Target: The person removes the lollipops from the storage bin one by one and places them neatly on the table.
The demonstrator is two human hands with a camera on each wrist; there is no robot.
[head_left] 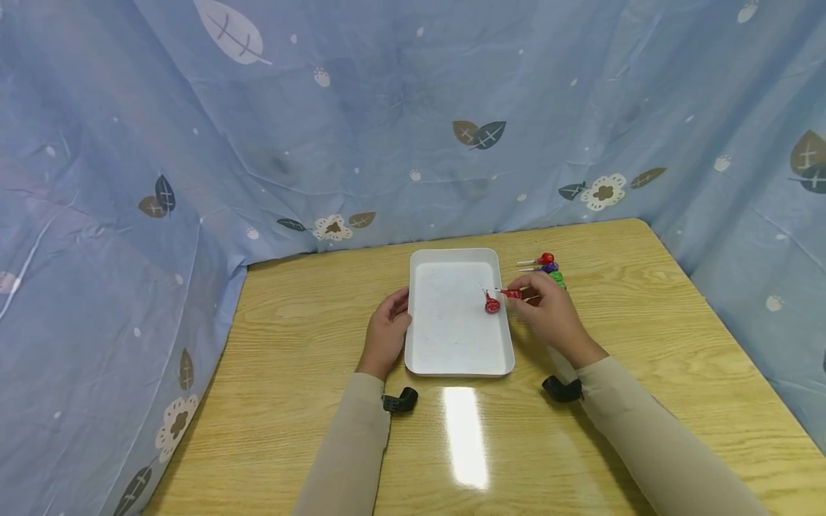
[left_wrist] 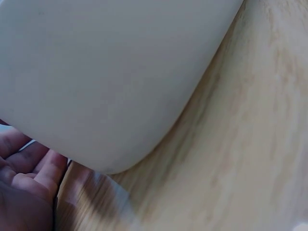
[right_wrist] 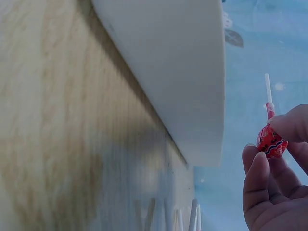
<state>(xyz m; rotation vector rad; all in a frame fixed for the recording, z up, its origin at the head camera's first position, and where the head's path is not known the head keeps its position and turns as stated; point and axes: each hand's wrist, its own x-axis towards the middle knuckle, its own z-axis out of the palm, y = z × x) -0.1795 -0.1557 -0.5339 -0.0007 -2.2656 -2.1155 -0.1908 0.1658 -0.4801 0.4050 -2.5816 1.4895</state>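
Note:
A white rectangular tray (head_left: 454, 362) lies on the table. My left hand (head_left: 388, 331) rests beside its left wall, the fingers loosely bent against the outside; in the left wrist view that hand (left_wrist: 30, 180) shows at the tray wall (left_wrist: 110, 86). My right hand (head_left: 548, 312) pinches a red-wrapped lollipop (right_wrist: 273, 140) by its candy head, above the tray's right rim, stick pointing left over the tray. Another red lollipop (head_left: 492, 306) lies inside the tray near the right wall, just below the held one in the head view.
Right of the tray, beyond my right hand, lie a red lollipop (head_left: 546, 258), a purple lollipop (head_left: 551, 267) and a green one (head_left: 556, 276), partly hidden by the hand. A blue patterned curtain (head_left: 387, 143) hangs behind the wooden table (head_left: 310, 344).

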